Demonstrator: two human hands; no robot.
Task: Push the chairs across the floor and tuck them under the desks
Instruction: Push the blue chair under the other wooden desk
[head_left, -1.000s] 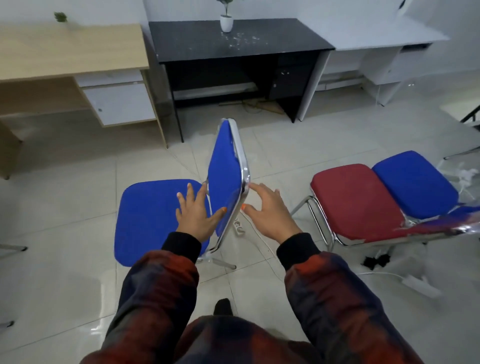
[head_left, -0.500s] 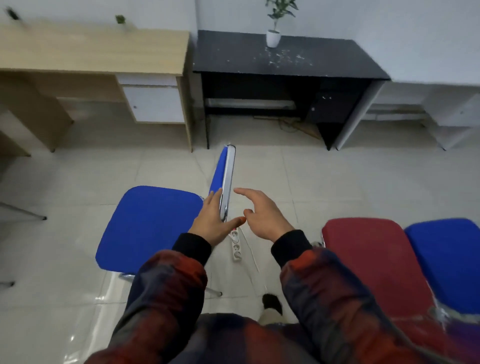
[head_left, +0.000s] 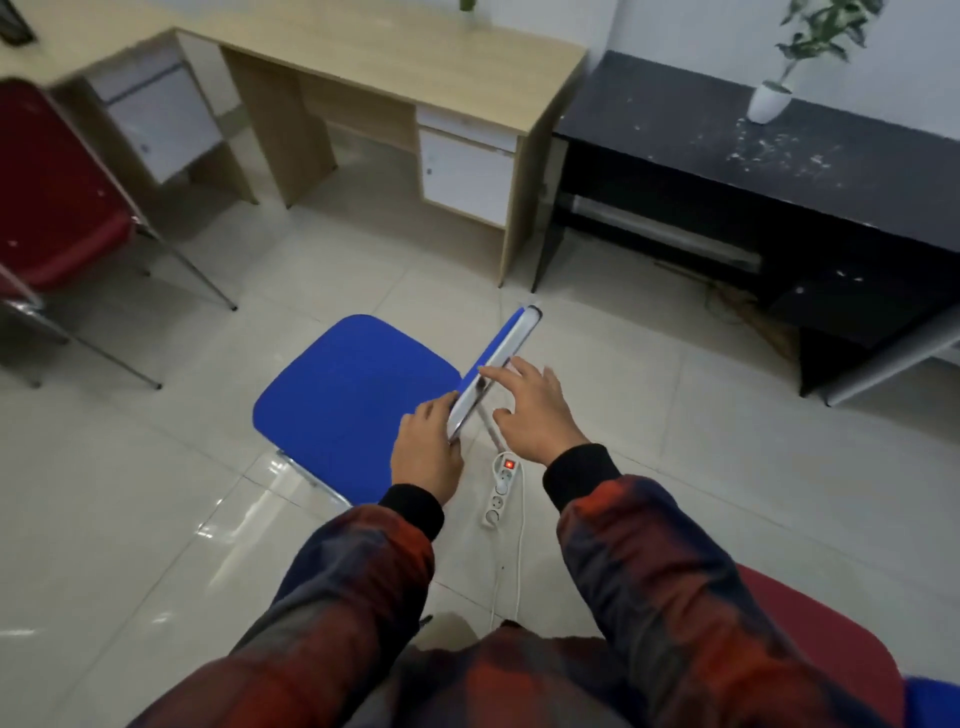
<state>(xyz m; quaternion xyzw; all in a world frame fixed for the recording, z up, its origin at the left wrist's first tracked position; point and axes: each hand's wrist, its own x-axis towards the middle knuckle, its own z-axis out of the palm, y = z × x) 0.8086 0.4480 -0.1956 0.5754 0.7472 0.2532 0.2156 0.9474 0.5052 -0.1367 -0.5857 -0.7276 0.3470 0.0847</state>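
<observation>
Now we are gripping the blue chair backrest with our left hand, right hand fingers spread touching it, its seat pointing toward ten o'clock, the wooden desk lying at twelve.

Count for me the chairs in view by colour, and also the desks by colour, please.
Blue chairs: 2, one held at its backrest, one a sliver at bottom right
Red chairs: 2
Wooden desks: 2
Black desks: 1
Total: 7
</observation>
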